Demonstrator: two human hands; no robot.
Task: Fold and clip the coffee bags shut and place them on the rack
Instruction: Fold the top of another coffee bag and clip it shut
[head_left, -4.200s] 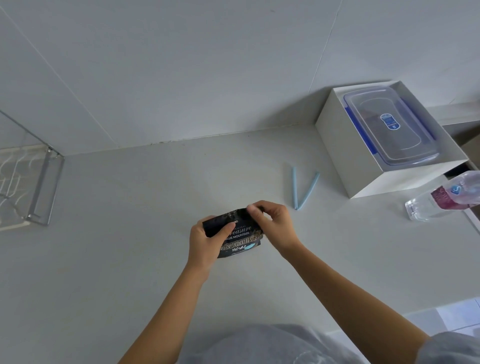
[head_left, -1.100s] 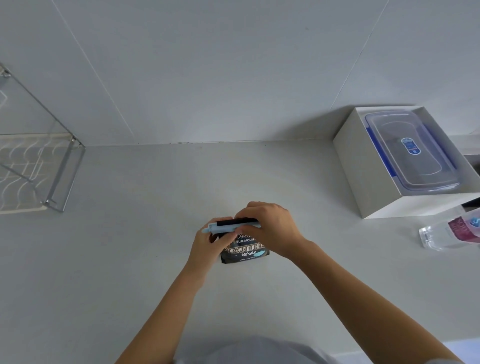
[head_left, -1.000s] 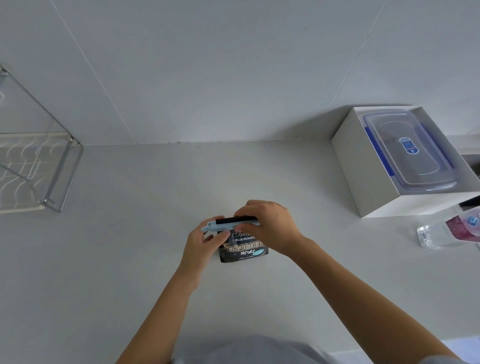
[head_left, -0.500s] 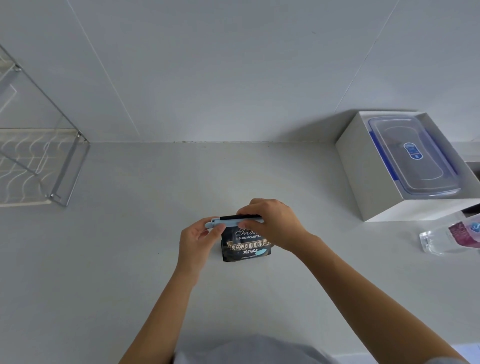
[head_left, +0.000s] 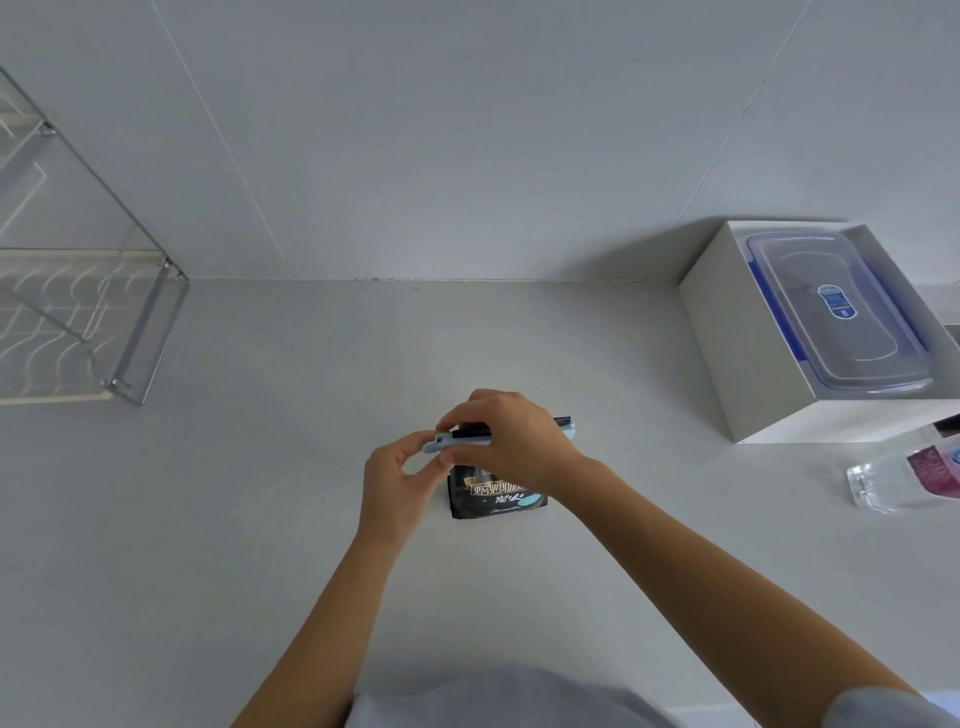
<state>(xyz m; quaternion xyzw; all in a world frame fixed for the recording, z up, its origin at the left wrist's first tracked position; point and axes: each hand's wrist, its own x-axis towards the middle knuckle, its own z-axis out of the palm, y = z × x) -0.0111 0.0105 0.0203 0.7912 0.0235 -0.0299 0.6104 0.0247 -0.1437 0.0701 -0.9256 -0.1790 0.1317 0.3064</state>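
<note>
A small black coffee bag (head_left: 496, 500) with gold lettering stands on the white counter near the middle. A light blue sealing clip (head_left: 457, 442) lies across its folded top. My right hand (head_left: 511, 441) is closed over the clip and the bag's top from above. My left hand (head_left: 397, 480) pinches the clip's left end between thumb and fingers. The metal wire rack (head_left: 130, 332) stands at the far left against the wall, well apart from the bag. The upper part of the bag is hidden under my right hand.
A white open box (head_left: 748, 364) holding a clear lidded container (head_left: 831, 312) with blue clasps sits at the right by the wall. A clear plastic bottle (head_left: 904, 480) lies on its side at the right edge. The white counter (head_left: 260, 493) meets the wall behind.
The blue clip, which lay open on the counter, is now on the bag's folded top. Over the last second my left hand has slid out to the clip's left end.
</note>
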